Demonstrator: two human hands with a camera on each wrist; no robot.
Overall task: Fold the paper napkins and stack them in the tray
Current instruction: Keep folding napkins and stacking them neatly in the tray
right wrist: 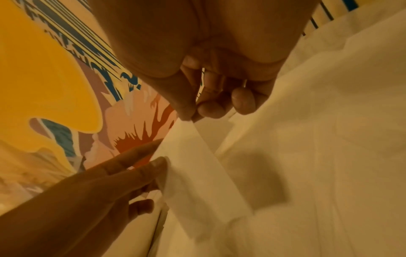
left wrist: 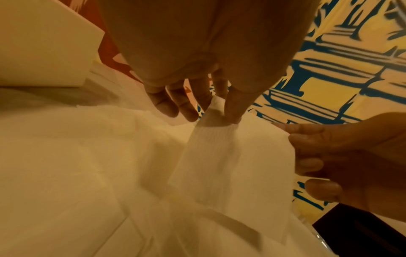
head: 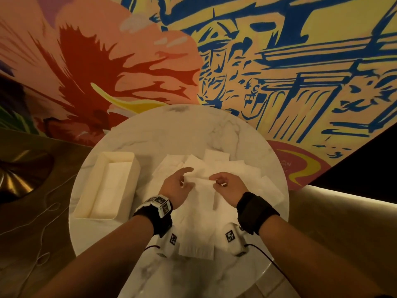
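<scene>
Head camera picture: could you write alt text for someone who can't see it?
Two hands, left hand and right hand, each pinch the top edge of one white paper napkin, lifted above a loose napkin pile on a round marble table. A cream tray sits to the left, before a bright mural.

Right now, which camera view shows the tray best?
The head view: the whole tray stands on the table's left side, some paper visible inside. The left wrist view shows only one corner of it. The right wrist view shows none of it.
</scene>
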